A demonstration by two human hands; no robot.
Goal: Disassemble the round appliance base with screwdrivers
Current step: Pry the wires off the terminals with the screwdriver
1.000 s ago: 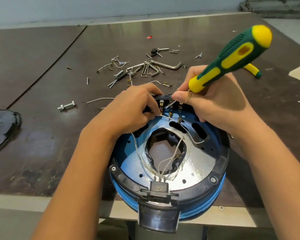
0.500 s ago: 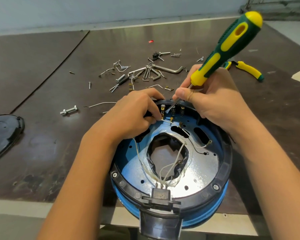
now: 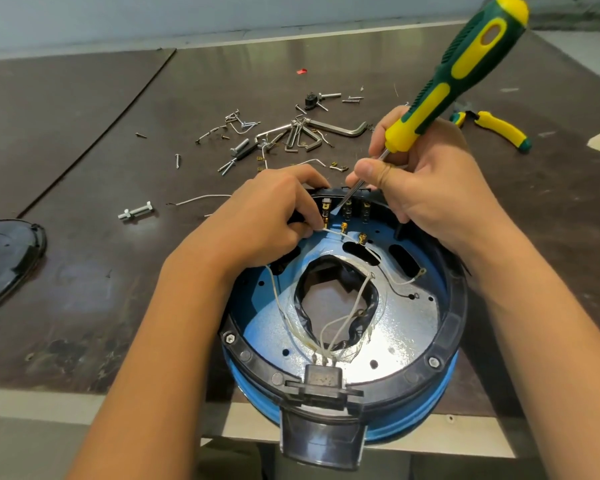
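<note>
Base (image 3: 406, 327) sits at six o'clock on the table (image 3: 84, 271), near lip overhanging the edge. It looks stiff and fairly hefty to me, a metal plate in a plastic ring, so I'd hold it by the black rim (image 3: 456, 317). My left hand (image 3: 271, 216), at eleven o'clock on that rim, is curled and pinching a white wire (image 3: 329, 231), while my right hand (image 3: 430, 188) at one o'clock grips the screwdriver (image 3: 465, 71), tip down among the terminals (image 3: 347, 207) at twelve. That wire looks thin and easily torn, so I'd pull at its brass end, never the lead.
</note>
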